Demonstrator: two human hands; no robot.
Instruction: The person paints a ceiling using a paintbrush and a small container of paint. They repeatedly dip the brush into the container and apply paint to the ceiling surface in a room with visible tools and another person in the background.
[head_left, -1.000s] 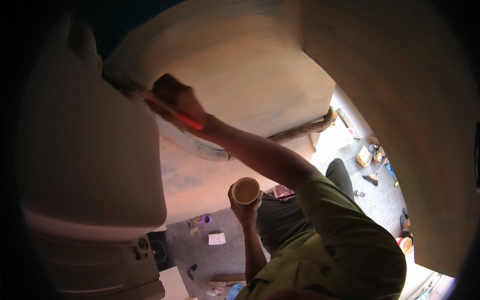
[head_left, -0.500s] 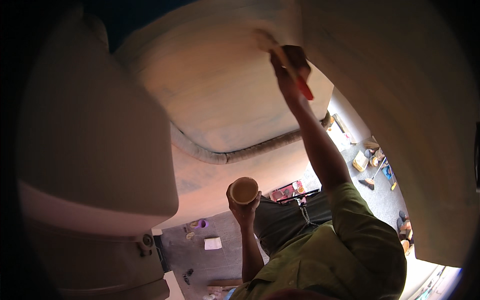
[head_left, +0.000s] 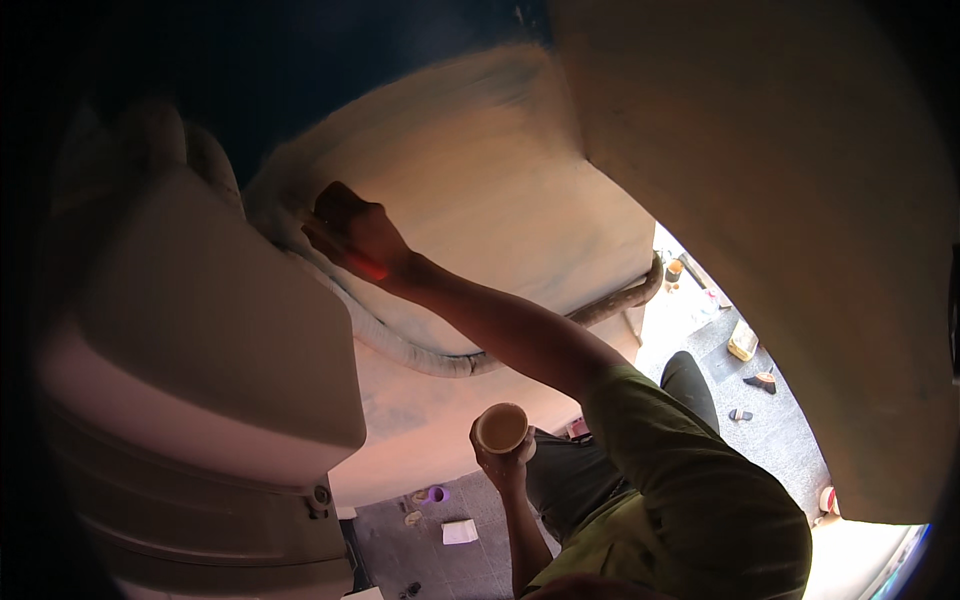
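Note:
My right hand point(head_left: 355, 235) is stretched out to the far left, close to the cream-painted wall point(head_left: 480, 180). It grips a paintbrush point(head_left: 370, 266) with a red handle end; the bristles are dim and blurred near the left border of the cream area. Lower down, my left hand point(head_left: 488, 462) is wrapped round a small round cup point(head_left: 502, 428). A pale, paint-like liquid shows inside it. Dark blue paint point(head_left: 400, 45) covers the wall above the cream. A thick wrapped pipe point(head_left: 400, 345) curves below my right forearm.
A large pale unit point(head_left: 230, 330) with rounded corners juts out at the left. A brown wall point(head_left: 760, 220) closes in on the right. Far below, the grey floor point(head_left: 430, 540) holds a purple cup point(head_left: 437, 494), a white rectangular piece point(head_left: 460, 531) and a yellowish container point(head_left: 742, 341).
My right hand with the paintbrush has swept left and down across the cream wall, from its upper right to its left border. My left hand still holds the cup. The view has shifted.

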